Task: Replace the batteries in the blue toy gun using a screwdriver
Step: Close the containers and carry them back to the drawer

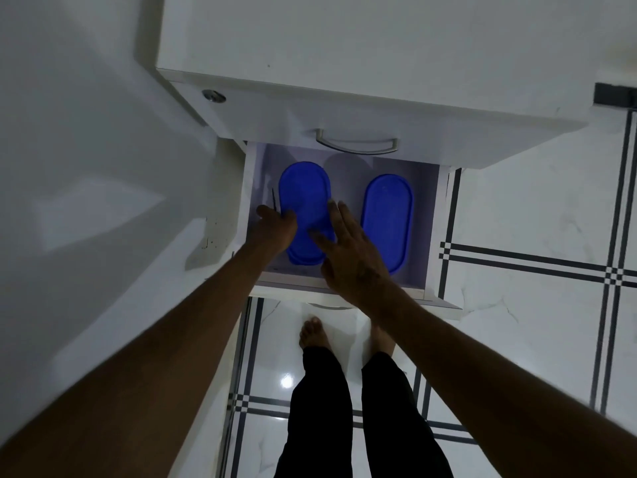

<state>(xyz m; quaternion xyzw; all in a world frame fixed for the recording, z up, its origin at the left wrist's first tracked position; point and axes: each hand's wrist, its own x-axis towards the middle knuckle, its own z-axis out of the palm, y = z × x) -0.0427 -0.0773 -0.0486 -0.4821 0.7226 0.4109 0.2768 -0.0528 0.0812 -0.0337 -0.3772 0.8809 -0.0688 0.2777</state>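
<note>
Head view, looking straight down.

Open drawer (pixel 432 215) at frame centre, pulled out from a white cabinet (pixel 344 46) that fills the upper half. Handle (pixel 356 143) of the drawer above visible just over the opening.

Two blue oval lids inside, long axes running up-down in the frame: left lid (pixel 305 198) centre-left, right lid (pixel 387 219) centre-right, apart with a strip of drawer floor between. Thin dark rod (pixel 274 201) at the left lid's left edge; identity cannot be told.

Left hand (pixel 275 229) at the left lid's left edge, fingers curled around that edge, gripping it. Right hand (pixel 348 253) lower centre, fingers straight and spread, laid flat on the left lid's right side; not curled round anything.

Toy gun, batteries: not seen anywhere in frame; screwdriver not identifiable. Contents under lids hidden.

Lower frame: bare feet (pixel 312 334) and dark trousers (pixel 327 408) on white tiled floor (pixel 534 322) with dark line pattern. White wall (pixel 86 132) on the left.
</note>
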